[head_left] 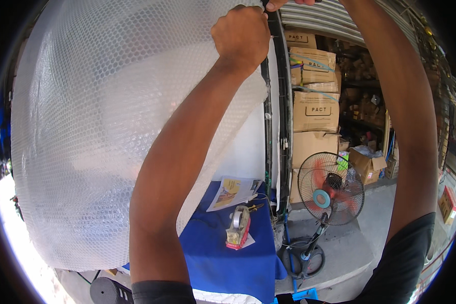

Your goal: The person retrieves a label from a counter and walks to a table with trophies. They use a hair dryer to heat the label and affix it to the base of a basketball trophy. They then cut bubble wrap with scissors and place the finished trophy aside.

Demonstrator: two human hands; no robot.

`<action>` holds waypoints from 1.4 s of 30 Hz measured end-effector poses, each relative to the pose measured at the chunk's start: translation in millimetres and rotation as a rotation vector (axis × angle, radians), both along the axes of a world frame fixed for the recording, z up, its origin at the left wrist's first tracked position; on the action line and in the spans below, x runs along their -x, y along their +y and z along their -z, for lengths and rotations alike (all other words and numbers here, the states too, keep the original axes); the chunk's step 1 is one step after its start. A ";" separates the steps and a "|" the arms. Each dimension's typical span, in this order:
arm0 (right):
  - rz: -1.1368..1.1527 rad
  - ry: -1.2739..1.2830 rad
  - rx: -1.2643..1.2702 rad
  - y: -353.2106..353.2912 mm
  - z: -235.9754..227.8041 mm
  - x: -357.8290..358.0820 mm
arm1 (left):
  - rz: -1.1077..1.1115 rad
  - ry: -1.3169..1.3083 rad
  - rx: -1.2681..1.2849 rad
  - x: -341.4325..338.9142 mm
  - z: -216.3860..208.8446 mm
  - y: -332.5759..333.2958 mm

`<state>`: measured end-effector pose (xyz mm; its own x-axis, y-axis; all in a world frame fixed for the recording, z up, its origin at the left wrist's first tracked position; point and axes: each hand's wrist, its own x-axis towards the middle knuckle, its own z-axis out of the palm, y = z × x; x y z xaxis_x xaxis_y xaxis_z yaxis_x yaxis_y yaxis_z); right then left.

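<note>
Both my arms reach up toward the top of the head view. My left hand [241, 33] is a closed fist at the upper right edge of a large sheet of clear bubble wrap [121, 101] and appears to grip it. The sheet hangs over much of the left side. Beside that fist runs a dark upright post [283, 101]. My right hand [289, 2] is just right of the left one, mostly cut off by the upper rim. Its fingers look bent, with a bit of something dark by them; what they hold is hidden.
Below stands a table with a blue cloth [213, 268], bearing a tape dispenser [238, 228] and printed sheets [233, 192]. Right of it are a standing fan [331, 188], stacked cardboard boxes [314, 111] and an opened carton [367, 164]. A black ridged object [109, 291] lies lower left.
</note>
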<state>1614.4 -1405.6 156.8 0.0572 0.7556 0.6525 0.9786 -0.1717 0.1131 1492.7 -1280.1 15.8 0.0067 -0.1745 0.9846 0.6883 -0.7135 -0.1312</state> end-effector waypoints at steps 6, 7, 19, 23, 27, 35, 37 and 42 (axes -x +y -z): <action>-0.142 0.085 0.129 7.8 -8.4 -1.7 | 0.089 -0.038 -0.096 -3.3 10.9 -1.0; -0.162 0.099 0.157 9.1 -11.7 -2.2 | 0.096 -0.049 -0.102 -4.8 12.9 -1.7; -0.251 0.181 0.276 15.6 -19.2 0.2 | 0.075 -0.042 -0.091 -0.4 27.6 -5.4; -0.242 0.172 0.214 19.0 -10.4 5.6 | 0.076 -0.033 -0.083 -1.3 33.4 -6.7; -0.276 0.119 0.221 19.0 -3.4 10.7 | 0.085 -0.047 -0.114 0.4 38.6 -7.8; -0.347 0.188 0.068 28.4 2.6 19.2 | 0.223 -0.058 -0.130 6.6 54.9 -7.8; -0.345 0.185 0.056 31.2 3.5 20.1 | 0.200 -0.053 -0.143 7.9 58.0 -7.2; -0.340 0.140 0.018 35.6 8.9 22.0 | 0.197 -0.020 -0.160 10.6 68.2 -6.3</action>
<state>1592.4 -1370.0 147.9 -0.1116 0.7582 0.6424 0.9856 0.1670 -0.0260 1482.2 -1286.4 -52.4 -0.0617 -0.3243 0.9439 0.5416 -0.8052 -0.2413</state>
